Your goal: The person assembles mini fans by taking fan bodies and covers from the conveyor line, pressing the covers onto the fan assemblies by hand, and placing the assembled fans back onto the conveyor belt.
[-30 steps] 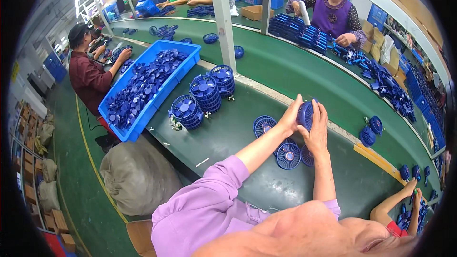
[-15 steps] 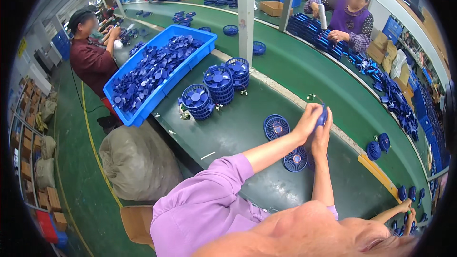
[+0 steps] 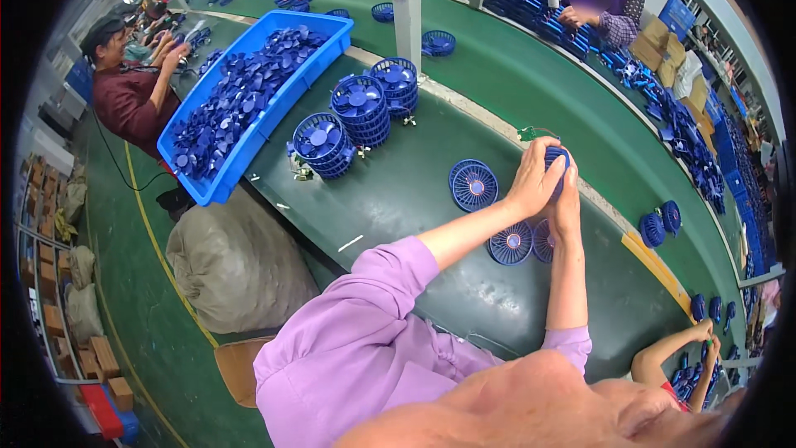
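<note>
A: And here's the fan (image 3: 560,158), up between both hands, above the far side of the green counter (image 3: 406,199)!

B: Lovely two-sided hold. The left hand (image 3: 531,184) has its fingers (image 3: 541,144) bent round the near side and top, closed down on the casing, no daylight there.

A: And the right hand (image 3: 566,209)?

B: Pressed along the other side, cupping it from below. Its fingers look closed on the fan too, though the left hand hides part of that grip.

A: Heavy customer, would you say?

B: Light, I'd judge: a thin, ribbed blue shell, plastic by the look of it. Stiff enough to squeeze at the rim, but those slim ribs could flex or snap under a hard thumb in the middle.

A: Slippery?

B: Smooth, so a little, perhaps, but the ribs should give some bite. Take it by the round edge, opposite sides, exactly as here.

A: And watch that wire (image 3: 543,132) poking out beyond the hands!

B: The delicate bit, surely. It seems to lead to the fan; I wouldn't lift by it.

A: Loose covers (image 3: 510,243) lie on the counter, just below the hands.

B: Same advice: rims, not spokes. The stacked baskets (image 3: 359,112) stand well off to the left.
</note>
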The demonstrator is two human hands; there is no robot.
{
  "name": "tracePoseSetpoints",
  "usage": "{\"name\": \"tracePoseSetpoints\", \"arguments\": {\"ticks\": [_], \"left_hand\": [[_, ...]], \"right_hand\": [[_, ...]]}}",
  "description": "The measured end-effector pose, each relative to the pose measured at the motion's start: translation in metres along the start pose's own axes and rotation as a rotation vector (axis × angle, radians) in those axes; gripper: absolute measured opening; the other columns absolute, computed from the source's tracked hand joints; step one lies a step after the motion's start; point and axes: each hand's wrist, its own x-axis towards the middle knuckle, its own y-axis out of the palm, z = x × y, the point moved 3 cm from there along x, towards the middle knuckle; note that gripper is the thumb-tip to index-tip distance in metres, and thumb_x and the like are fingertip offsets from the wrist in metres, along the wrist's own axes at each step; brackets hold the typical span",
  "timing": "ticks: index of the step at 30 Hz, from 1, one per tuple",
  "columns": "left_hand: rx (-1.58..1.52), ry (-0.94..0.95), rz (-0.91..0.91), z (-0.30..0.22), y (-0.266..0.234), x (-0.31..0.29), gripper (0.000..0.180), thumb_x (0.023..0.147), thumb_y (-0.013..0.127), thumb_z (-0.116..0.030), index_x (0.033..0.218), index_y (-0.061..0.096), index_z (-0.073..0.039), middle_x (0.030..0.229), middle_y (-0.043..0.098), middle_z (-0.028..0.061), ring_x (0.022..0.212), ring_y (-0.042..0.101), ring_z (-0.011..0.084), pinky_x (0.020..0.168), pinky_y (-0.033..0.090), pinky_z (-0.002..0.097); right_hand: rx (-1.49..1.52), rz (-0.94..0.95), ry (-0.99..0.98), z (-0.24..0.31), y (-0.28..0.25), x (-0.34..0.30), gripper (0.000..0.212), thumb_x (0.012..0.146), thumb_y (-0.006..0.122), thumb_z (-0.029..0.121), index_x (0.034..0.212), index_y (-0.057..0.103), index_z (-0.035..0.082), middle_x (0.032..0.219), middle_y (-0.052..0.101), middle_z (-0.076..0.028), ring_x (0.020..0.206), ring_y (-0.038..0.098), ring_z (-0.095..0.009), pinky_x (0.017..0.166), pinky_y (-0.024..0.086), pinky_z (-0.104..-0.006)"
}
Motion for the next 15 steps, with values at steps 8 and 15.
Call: {"name": "tracePoseSetpoints", "arguments": {"ticks": [8, 15], "left_hand": [[0.377, 0.096, 0.148, 0.032, -0.020, 0.047, 0.045, 0.085, 0.062, -0.025, 0.120, 0.048, 0.000, 0.117, 0.054, 0.0233, 0.112, 0.051, 0.0384, 0.098, 0.039, 0.0440], [0.875, -0.063, 0.084, 0.108, -0.096, 0.150, 0.053, 0.079, 0.068, -0.021, 0.124, 0.045, -0.003, 0.126, 0.047, 0.0212, 0.110, 0.051, 0.0386, 0.093, 0.045, 0.0466]], "right_hand": [[-1.225, -0.534, -0.486, 0.025, -0.122, 0.054, 0.056, 0.092, 0.057, 0.037, 0.135, 0.043, 0.005, 0.133, 0.046, -0.023, 0.124, 0.043, -0.037, 0.104, 0.034, -0.0453], [-1.044, 0.310, -0.336, 0.024, 0.030, -0.002, 0.056, 0.075, 0.071, 0.022, 0.126, 0.053, 0.006, 0.131, 0.050, -0.020, 0.127, 0.042, -0.037, 0.108, 0.033, -0.0438]]}}
